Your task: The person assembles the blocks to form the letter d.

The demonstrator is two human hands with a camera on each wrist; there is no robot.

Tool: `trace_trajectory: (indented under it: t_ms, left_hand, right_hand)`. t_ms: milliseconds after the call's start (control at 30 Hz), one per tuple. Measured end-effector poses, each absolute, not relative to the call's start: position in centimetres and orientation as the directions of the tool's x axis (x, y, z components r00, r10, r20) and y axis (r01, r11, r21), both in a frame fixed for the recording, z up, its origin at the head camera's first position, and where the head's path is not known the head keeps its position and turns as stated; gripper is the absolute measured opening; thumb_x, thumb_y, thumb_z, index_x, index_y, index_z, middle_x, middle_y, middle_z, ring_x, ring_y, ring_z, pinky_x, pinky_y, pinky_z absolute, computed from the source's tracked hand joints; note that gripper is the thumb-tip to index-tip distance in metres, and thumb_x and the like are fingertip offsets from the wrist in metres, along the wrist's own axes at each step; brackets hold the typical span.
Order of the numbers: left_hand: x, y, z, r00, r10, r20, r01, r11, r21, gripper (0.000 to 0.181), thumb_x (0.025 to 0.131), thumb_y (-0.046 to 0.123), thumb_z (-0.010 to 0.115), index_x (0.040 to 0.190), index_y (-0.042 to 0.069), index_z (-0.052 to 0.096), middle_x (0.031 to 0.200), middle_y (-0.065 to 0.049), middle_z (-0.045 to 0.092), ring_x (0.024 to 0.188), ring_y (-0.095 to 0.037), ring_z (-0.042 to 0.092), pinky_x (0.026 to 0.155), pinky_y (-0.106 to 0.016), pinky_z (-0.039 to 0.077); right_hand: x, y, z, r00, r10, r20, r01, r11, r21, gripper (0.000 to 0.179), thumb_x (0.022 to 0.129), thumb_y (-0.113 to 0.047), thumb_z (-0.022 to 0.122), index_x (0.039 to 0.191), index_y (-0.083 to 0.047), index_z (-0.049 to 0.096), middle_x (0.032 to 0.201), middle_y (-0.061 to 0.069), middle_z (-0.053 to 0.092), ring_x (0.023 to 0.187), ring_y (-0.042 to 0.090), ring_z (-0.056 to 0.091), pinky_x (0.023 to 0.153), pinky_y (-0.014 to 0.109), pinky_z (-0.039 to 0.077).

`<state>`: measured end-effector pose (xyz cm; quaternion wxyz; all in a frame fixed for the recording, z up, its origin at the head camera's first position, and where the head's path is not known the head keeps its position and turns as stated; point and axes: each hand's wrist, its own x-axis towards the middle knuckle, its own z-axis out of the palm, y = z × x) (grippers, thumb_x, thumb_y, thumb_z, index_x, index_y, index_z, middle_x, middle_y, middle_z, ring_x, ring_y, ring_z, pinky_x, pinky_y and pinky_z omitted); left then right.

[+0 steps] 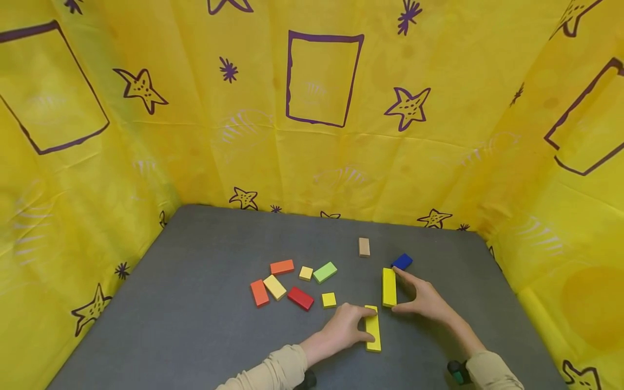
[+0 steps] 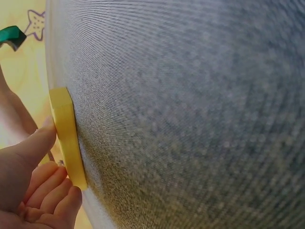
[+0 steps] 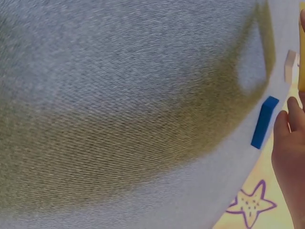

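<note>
Between thumb and fingers, our left hand (image 1: pixel 343 326) is pinching the nearer yellow block (image 1: pixel 372 326), our right hand (image 1: pixel 428 300) the farther yellow block (image 1: pixel 389 288).

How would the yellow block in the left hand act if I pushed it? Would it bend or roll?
The yellow block in the left hand looks stiff, because its edges are straight. It probably won't roll, since its sides are flat.

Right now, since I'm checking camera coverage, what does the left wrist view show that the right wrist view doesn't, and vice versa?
Only the left wrist view: the left hand pinching its yellow block.
Only the right wrist view: the blue block and the tan block.
Both: grey tabletop and a purple-outlined star on yellow cloth.
</note>
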<state>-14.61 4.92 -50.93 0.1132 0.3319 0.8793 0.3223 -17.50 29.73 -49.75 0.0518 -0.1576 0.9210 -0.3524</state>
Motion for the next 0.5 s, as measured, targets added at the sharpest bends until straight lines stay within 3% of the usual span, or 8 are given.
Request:
trace_trajectory:
  t_ms: [500]
  left_hand:
    - [-14.5,5.0,-50.9,-0.743,0.664,0.077,0.56,0.555,0.615,0.045,0.075,0.026,0.08,0.116,0.013,0.069,0.114,0.005,0.069,0.104,-0.005,0.063,0.087,-0.019,0.048]
  right_hand:
    - [-18.2,28.0,-47.9,-0.935,-0.355,0.018,-0.265,0.66,-0.703,0.094,0.07,-0.033,0.083,0.147,-0.01,0.034,0.15,0.013,0.037,0.136,0.039,0.036,0.103,0.061,0.034]
